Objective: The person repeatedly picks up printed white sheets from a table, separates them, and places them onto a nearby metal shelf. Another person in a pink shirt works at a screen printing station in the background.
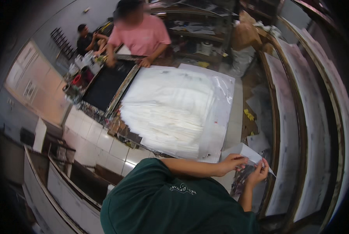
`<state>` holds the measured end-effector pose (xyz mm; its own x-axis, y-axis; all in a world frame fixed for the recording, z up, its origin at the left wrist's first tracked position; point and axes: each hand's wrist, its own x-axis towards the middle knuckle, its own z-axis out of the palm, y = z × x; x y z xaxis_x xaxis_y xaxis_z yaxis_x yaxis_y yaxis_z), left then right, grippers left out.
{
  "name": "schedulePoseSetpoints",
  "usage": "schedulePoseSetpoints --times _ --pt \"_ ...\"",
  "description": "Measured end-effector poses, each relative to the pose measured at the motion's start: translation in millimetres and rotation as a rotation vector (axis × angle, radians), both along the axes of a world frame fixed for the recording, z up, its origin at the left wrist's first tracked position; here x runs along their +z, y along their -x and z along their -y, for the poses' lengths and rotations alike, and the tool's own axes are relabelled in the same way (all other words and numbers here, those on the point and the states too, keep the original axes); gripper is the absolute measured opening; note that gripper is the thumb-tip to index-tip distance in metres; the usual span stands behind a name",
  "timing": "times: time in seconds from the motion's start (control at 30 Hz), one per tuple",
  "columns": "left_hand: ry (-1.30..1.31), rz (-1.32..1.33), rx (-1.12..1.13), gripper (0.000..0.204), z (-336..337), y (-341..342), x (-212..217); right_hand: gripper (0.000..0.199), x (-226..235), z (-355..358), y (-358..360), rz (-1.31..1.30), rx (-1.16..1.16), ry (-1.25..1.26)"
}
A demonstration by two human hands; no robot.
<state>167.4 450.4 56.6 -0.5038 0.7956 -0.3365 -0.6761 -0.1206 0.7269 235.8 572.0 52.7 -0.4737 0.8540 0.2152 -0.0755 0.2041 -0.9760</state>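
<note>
Between my two hands, at the right end of the table, is a thin whitish sheet [248, 153], folded or creased; it may be a flat bag. My left hand [232, 163] pinches its near edge, the forearm reaching across from the left. The fingers of my right hand [258, 174] are closed on the sheet's right corner. Beyond them, a wide stack of thin white sheets [166, 101] lies fanned out on the table, its near layers spread in uneven edges.
Across the table, a person in a pink shirt [143, 37] handles a dark framed screen [110, 84]. Another person [89, 41] sits farther back. Tall racks of white sheets [285, 117] stand close on my right. More racks [61, 187] stand at left. Bottles and pots [77, 80] crowd the far left corner.
</note>
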Motion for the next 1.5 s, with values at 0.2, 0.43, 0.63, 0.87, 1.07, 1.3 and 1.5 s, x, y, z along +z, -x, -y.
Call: schedulePoseSetpoints --times 0.2,0.43,0.63,0.87,1.07,1.3,1.5 --pt "0.031 0.069 0.262 0.034 80.8 28.7 -32.5 0.016 -7.2 -49.1 10.6 -0.109 -0.069 0.107" --pt "0.049 0.225 0.638 0.034 156.4 37.3 -43.0 0.021 -13.1 -76.7 8.0 -0.035 -0.146 0.182" --pt "-0.024 0.224 0.773 0.03 167.0 50.6 -41.3 0.028 -0.7 -74.0 18.1 -0.046 -0.113 0.175" --pt "-0.087 0.179 0.954 0.031 197.5 96.3 -24.3 0.024 5.5 -60.8 23.2 -0.047 -0.08 0.173" --pt "-0.25 0.068 1.256 0.038 251.7 148.3 -57.5 0.027 1.1 -51.0 12.0 -0.035 -0.118 0.188" --pt "-0.515 0.288 1.424 0.03 315.1 209.1 -76.5 0.026 2.9 -36.7 -9.7 -0.017 -0.272 0.225" --pt "-0.496 0.394 1.58 0.057 322.8 280.8 -81.8 0.029 -17.3 -34.0 -32.8 -0.011 -0.349 0.251"
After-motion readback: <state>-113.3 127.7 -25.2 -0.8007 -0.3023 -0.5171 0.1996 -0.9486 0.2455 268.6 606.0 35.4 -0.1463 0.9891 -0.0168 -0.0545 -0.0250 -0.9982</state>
